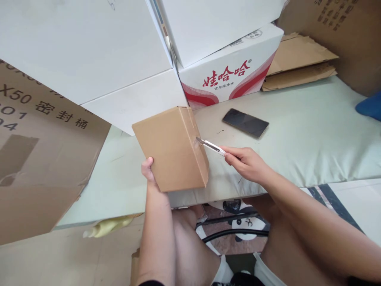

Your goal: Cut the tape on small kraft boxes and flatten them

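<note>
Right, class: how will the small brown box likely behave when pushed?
The brown box is probably stiff: its faces look flat in the left hand. Straight edges make rolling unlikely. Weight is uncertain, contents being hidden.

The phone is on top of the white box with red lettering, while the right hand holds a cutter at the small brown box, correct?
Not on top: the head view shows the phone on the pale cloth, in front of that white box. The right hand does hold the cutter at the small brown box.
</note>
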Action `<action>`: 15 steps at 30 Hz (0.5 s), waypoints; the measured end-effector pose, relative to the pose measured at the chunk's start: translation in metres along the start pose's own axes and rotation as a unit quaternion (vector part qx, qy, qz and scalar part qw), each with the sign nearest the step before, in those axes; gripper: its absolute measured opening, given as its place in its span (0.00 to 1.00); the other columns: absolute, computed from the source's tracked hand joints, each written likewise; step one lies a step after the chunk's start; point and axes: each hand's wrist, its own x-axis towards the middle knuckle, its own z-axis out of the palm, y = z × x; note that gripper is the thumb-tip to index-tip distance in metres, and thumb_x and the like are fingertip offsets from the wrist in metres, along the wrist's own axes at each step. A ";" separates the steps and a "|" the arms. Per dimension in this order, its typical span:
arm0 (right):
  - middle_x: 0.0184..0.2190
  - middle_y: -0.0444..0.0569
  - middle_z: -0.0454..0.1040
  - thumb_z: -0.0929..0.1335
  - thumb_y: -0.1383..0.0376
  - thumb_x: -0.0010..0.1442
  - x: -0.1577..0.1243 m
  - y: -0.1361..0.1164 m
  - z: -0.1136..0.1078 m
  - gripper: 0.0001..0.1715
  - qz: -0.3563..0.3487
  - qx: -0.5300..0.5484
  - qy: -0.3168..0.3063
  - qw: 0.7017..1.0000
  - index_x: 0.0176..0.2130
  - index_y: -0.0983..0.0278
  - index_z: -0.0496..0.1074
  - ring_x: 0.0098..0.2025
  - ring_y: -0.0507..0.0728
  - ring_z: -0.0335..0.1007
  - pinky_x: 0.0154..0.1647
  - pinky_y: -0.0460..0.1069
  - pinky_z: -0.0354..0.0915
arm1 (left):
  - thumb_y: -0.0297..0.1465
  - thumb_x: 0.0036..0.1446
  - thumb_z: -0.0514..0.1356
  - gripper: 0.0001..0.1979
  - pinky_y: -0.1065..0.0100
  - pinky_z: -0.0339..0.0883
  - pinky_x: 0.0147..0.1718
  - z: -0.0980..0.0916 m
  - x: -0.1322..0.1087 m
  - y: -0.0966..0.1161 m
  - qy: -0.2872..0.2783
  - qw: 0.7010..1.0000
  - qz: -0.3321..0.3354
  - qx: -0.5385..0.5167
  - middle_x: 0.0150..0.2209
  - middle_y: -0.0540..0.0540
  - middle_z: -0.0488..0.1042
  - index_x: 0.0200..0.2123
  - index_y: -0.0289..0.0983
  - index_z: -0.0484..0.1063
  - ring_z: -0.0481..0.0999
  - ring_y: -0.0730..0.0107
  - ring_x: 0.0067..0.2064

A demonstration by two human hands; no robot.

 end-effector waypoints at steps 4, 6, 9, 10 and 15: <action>0.21 0.41 0.63 0.60 0.57 0.67 0.000 -0.003 0.001 0.26 0.004 0.016 -0.021 1.000 0.49 0.64 0.81 0.23 0.51 0.56 0.27 0.45 0.57 | 0.48 0.47 0.64 0.29 0.58 0.76 0.39 0.004 -0.001 0.000 -0.003 1.000 0.001 -0.011 0.43 0.43 0.82 0.52 0.43 0.76 0.81 0.53 0.43; 0.21 0.41 0.63 0.60 0.57 0.67 -0.001 -0.004 0.003 0.25 0.001 0.017 -0.033 0.999 0.49 0.64 0.81 0.23 0.50 0.57 0.28 0.46 0.57 | 0.47 0.47 0.64 0.27 0.60 0.76 0.39 0.007 0.001 0.000 0.010 0.999 0.019 -0.024 0.41 0.44 0.83 0.50 0.42 0.77 0.81 0.55 0.42; 0.21 0.41 0.64 0.61 0.58 0.66 -0.003 -0.002 0.006 0.24 -0.009 0.026 -0.040 0.999 0.49 0.63 0.81 0.23 0.50 0.58 0.28 0.46 0.57 | 0.47 0.47 0.63 0.26 0.63 0.75 0.38 0.012 0.005 0.000 0.031 0.997 0.064 -0.037 0.39 0.45 0.83 0.47 0.41 0.77 0.81 0.58 0.41; 0.21 0.41 0.65 0.62 0.57 0.66 -0.003 0.000 0.005 0.23 -0.004 0.036 -0.028 0.999 0.48 0.63 0.81 0.23 0.50 0.58 0.27 0.46 0.56 | 0.48 0.48 0.63 0.25 0.63 0.75 0.39 0.014 0.007 0.001 0.033 0.996 0.074 -0.036 0.40 0.46 0.83 0.47 0.41 0.77 0.81 0.58 0.43; 0.22 0.42 0.66 0.62 0.55 0.65 0.000 0.021 -0.007 0.23 0.075 0.129 0.162 0.975 0.48 0.63 0.79 0.20 0.50 0.53 0.21 0.47 0.51 | 0.59 0.50 0.54 0.29 0.60 0.72 0.48 0.015 0.009 0.006 0.007 0.996 0.082 0.038 0.44 0.52 0.83 0.46 0.45 0.74 0.74 0.50 0.60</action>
